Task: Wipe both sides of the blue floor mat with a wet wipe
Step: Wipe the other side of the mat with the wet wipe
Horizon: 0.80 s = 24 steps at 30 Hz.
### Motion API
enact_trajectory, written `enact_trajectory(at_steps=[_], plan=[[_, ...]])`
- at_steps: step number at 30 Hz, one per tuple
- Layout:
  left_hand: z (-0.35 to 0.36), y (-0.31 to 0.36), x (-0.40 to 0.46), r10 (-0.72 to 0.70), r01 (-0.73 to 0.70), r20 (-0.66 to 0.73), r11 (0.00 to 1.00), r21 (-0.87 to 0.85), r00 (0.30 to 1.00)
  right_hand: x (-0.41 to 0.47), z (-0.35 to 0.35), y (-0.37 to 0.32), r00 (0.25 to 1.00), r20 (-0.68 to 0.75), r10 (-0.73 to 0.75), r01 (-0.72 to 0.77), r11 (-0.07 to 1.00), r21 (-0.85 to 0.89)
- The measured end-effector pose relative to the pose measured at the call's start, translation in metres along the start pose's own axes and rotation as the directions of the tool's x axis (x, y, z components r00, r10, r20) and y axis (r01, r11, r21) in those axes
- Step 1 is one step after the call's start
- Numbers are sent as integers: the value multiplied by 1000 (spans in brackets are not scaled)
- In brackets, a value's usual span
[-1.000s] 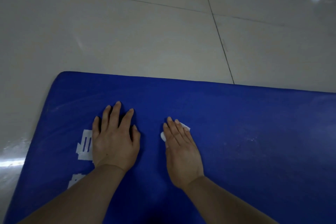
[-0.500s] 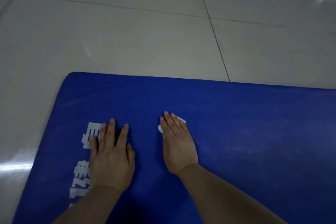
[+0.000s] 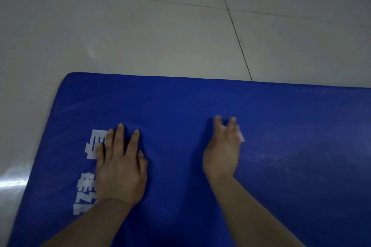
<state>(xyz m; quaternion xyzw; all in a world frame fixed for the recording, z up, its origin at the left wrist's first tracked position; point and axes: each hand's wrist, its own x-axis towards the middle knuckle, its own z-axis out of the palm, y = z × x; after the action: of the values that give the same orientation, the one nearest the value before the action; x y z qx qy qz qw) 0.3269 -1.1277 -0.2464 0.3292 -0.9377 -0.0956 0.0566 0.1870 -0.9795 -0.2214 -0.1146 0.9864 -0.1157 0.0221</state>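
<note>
Right grip [image 3: 222, 146] pressing white wet wipe [image 3: 241, 136] onto blue floor mat [image 3: 180, 102], left grip [image 3: 120, 162] flat, fingers spread.

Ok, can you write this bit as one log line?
left hand flat on blue mat | right hand presses wet wipe on mat
</note>
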Motion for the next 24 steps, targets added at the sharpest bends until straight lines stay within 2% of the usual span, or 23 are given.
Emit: enact_trajectory(at_steps=[1,2,3,4,5,6,8,9,10,11,12,13,15,17,18,19,20,22,24], plan=[[0,0,0,5,-4,-3,1000,1,1000,-13,6,-19,990,9,-137,137,990,-16],[0,0,0,7,-7,-6,1000,5,1000,-30,15,-36,944,33,-329,329,944,-14],[0,0,1,6,-6,-6,1000,10,1000,-49,21,-49,855,66,-515,514,857,22],[0,-1,1,2,-2,-6,1000,10,1000,-61,24,-54,765,100,-637,634,771,62],[0,0,1,-2,2,-5,1000,7,1000,-62,24,-49,711,120,-693,689,721,82],[0,0,1,-2,2,-2,1000,2,1000,-53,20,-37,716,107,-690,688,723,63],[0,0,1,2,-2,4,1000,-7,1000,-22,12,-2,872,69,-485,487,873,-15],[0,0,1,3,-3,6,1000,-6,1000,-5,5,15,955,47,-293,295,955,-31],[0,0,1,3,-3,8,1000,-5,1000,9,-2,29,994,25,-108,108,994,-21],[0,0,1,3,-3,9,1000,-5,1000,16,-4,35,1000,21,22,-23,1000,10],[0,0,1,1,-1,8,1000,-6,1000,16,-6,28,996,5,90,-91,995,35],[0,-1,1,-1,1,9,1000,-5,1000,7,-1,14,998,-31,48,-47,999,9],[0,-1,0,-3,3,10,1000,-10,1000,-29,15,-23,976,-20,-216,216,976,-4],[0,-2,0,0,0,6,1000,-14,1000,-65,22,-45,833,72,-549,546,836,51],[0,-2,1,3,-3,4,1000,-15,1000,-66,23,-40,777,112,-620,617,784,62],[0,-2,0,6,-6,4,1000,-17,1000,-56,19,-28,773,89,-629,628,777,42],[0,-1,1,7,-7,2,1000,-20,1000,-42,16,-7,837,47,-545,545,838,2],[0,-1,1,6,-6,2,1000,-23,1000,-12,3,39,979,-18,-203,204,979,25],[1,-1,1,4,-4,13,1000,-21,1000,5,-3,69,995,-45,84,-85,996,-17]])
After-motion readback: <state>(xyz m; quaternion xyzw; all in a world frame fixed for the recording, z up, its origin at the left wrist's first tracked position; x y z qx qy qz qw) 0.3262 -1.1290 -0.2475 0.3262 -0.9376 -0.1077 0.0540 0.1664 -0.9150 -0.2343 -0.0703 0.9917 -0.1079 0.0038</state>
